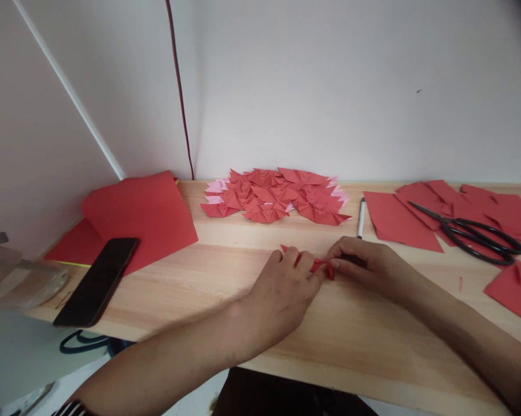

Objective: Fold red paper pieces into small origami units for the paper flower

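Note:
A small folded piece of red paper [316,265] lies on the wooden table, mostly hidden under my fingers. My left hand [288,283] rests over it with the fingertips pressing it down. At its right end my right hand [359,260] pinches a raised corner between thumb and forefinger. Just beyond the hands is a pile of folded red paper pieces [269,199], with some pink paper pieces [217,186] showing at its edges.
To the right lie black-handled scissors [481,234] on red paper squares [403,222], beside a white marker [361,219]. Large red sheets [143,214], a dark phone [98,283] and a roll of clear tape [39,283] are at left. Behind the table [217,254] stands a wall.

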Demonstrator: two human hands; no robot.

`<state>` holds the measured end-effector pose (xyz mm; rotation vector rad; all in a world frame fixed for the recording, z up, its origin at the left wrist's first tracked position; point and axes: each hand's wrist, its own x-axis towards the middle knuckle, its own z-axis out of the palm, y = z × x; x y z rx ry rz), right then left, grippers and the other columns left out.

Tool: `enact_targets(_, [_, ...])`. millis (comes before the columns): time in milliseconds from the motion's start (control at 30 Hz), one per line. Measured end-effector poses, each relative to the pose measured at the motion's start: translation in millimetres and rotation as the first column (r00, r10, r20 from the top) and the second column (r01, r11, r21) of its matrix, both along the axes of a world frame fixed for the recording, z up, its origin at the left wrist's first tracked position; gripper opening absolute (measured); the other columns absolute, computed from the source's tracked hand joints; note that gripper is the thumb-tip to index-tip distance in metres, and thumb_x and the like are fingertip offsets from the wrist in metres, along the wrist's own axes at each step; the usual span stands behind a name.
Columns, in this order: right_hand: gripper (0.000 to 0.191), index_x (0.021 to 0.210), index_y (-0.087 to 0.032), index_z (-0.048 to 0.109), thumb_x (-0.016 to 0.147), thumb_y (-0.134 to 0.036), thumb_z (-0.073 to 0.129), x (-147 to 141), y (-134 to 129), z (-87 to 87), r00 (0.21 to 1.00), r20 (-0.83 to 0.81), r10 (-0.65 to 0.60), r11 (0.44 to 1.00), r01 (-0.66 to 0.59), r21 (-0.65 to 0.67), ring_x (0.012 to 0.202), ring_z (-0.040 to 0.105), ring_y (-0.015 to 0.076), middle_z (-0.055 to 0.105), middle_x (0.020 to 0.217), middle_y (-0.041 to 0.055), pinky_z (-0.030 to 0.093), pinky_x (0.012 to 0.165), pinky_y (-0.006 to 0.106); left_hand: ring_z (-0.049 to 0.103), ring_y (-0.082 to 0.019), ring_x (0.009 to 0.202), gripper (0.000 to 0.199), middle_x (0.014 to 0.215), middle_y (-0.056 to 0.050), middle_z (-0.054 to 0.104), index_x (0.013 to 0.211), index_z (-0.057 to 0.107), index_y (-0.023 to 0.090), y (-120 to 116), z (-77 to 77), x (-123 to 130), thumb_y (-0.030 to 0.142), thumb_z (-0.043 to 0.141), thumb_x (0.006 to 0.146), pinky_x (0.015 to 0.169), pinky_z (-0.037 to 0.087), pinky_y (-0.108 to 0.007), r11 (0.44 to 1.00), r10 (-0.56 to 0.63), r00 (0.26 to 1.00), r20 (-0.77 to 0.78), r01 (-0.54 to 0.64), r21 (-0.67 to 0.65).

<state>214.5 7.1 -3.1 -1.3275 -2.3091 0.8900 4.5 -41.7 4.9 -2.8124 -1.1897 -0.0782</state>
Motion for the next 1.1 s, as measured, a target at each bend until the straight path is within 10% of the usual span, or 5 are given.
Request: enact_targets(1100, [0.027,0.066,-0.02,0.043,0.09,-0.03,0.038,-18.1,3.9,0.2,0.925,0.381,-0.012,0.984,-0.058,0.171,0.06,0.048,0.0133,0.052,0.072,0.0012,0.03,0.057,0.027,0.05,-0.023,0.093,0.028,0.1,-0.012,0.054,0.106,0.055,0.01,-1.2,1.7,-3.1,0.031,0.051,0.089,0.076,0.044,-0.035,0.999,-0.045,0.997,-0.056,0.046,0.019])
